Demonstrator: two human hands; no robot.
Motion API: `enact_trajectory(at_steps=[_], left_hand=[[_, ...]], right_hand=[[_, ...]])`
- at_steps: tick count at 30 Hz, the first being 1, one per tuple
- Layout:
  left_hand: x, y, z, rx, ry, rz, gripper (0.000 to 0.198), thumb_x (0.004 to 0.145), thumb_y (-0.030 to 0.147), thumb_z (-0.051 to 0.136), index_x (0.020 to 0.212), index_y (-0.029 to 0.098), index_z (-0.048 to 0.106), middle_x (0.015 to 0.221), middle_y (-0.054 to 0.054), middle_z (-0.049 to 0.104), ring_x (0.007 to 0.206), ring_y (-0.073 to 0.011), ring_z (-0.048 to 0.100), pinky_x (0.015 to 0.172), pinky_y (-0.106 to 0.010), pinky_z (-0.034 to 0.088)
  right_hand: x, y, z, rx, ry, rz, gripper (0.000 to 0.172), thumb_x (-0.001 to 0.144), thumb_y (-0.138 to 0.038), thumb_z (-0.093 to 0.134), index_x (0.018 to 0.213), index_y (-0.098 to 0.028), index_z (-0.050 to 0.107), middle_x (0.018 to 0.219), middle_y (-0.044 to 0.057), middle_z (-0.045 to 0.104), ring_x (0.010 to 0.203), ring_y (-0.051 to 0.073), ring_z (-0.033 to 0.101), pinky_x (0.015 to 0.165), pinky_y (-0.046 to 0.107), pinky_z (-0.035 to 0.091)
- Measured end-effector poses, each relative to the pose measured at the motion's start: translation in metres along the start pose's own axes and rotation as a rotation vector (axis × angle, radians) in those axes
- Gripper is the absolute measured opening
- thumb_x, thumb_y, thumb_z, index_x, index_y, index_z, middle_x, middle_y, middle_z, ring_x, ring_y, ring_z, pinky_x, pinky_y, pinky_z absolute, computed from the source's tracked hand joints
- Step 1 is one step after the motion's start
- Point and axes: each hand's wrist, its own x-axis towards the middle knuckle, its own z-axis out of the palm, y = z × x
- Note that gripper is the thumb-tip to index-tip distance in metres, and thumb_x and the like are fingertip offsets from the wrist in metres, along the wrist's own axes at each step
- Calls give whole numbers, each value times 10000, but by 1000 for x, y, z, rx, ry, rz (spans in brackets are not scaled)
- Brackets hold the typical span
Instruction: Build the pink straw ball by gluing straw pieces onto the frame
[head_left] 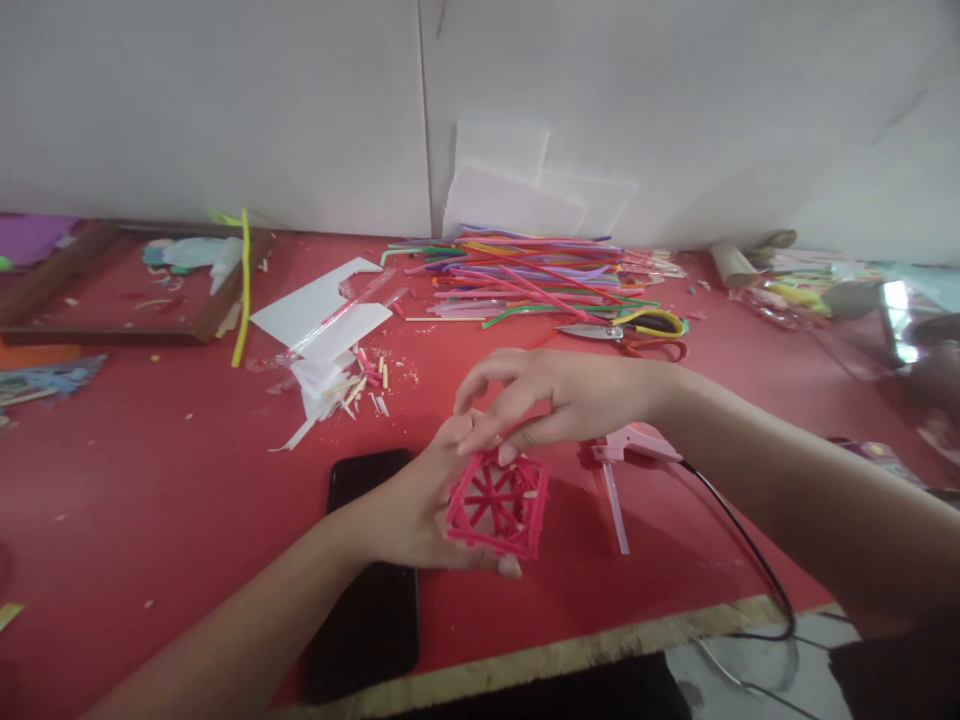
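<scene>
Your left hand (pixel 420 505) grips a pink cage (pixel 497 503) made of sticks, fingers curled under and behind it, just above the red table (pixel 150 480) near its front edge and beside a black phone (pixel 367 580). Your right hand (pixel 559 395) reaches over the cage, fingertips (pixel 507 453) pinched narrow and touching its top edge. A glue gun (pixel 626 450) lies just right of it, with scissors (pixel 630 328) and a pile of straws (pixel 525 275) farther back.

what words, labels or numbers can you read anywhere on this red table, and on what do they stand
No text can be read anywhere.
Colour print on the printed sheets at the left edge: too blurred to read.
Any print on the packets at the far right: too small and blurred.
Screen of the black phone: dark, shows nothing.
No markings show on the pink stick frame in the left hand, nor on the scissors.
</scene>
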Motion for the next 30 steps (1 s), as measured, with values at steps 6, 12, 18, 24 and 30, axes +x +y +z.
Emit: enact_trajectory(at_steps=[6,12,18,24,30], left_hand=[[-2,2,-1,81,10,42,788,647,518,869,1316,253,549,1184,-88,460,1155,-295,501,1052,-497,475],[-2,1,-2,97,9,70,747,648,544,858,1286,282,573,1196,-88,472,1158,-299,509,1031,-490,497],[-1,1,-2,117,21,98,745,677,546,840,1317,286,561,1188,-88,481,1168,-301,501,1060,-504,468],[-3,-1,-1,114,32,122,725,679,543,842,1303,297,567,1182,-78,468,1170,-303,497,1050,-512,473],[-4,-3,-1,121,29,129,772,687,525,846,1356,325,518,1176,-68,459,1136,-283,511,1028,-505,494]], right_hand=[[-3,-1,-5,-2,-46,3,259,914,-241,684,1162,-281,749,1280,54,617,1179,160,585,1039,316,447],[-4,-4,-7,-22,-71,31,275,906,-224,688,1170,-270,748,1322,56,604,1185,161,580,1044,312,450],[-5,-10,-7,-37,-72,40,298,921,-189,641,1194,-259,738,1311,65,608,1177,162,598,1001,294,492],[-4,-9,-7,-76,-72,28,301,918,-188,632,1185,-277,739,1291,56,620,1162,162,607,1012,313,493],[-3,-11,-7,-83,-67,20,323,908,-141,618,1181,-259,744,1270,59,630,1163,165,602,1000,301,497]])
